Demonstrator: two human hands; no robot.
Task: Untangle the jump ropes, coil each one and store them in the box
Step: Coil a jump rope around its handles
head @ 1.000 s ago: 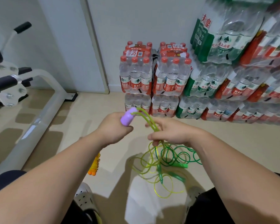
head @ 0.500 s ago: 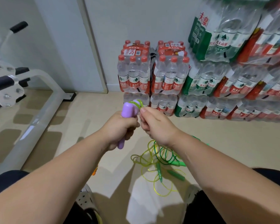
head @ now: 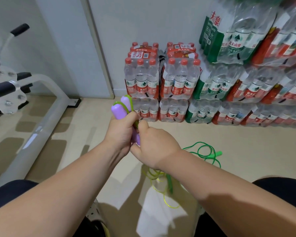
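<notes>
Floor (head: pixel 237 151) beige tile, green jump rope (head: pixel 218 153) on it, water packs (head: pixel 178 79) against wall (head: pixel 143 17)

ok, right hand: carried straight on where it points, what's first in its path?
The purple handles gripped by the left hand; the right hand points up-left, apparently touching them, though its fingertips are hidden.

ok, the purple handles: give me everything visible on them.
The purple handles are two smooth, plastic-looking sticks with rounded ends, held side by side in the air, roughly upright, tilted left. The left hand grips their middles; one lower end shows between the hands. A yellow-green cord loops over their tops. The right hand is against them, apparently pinching the cord.
</notes>
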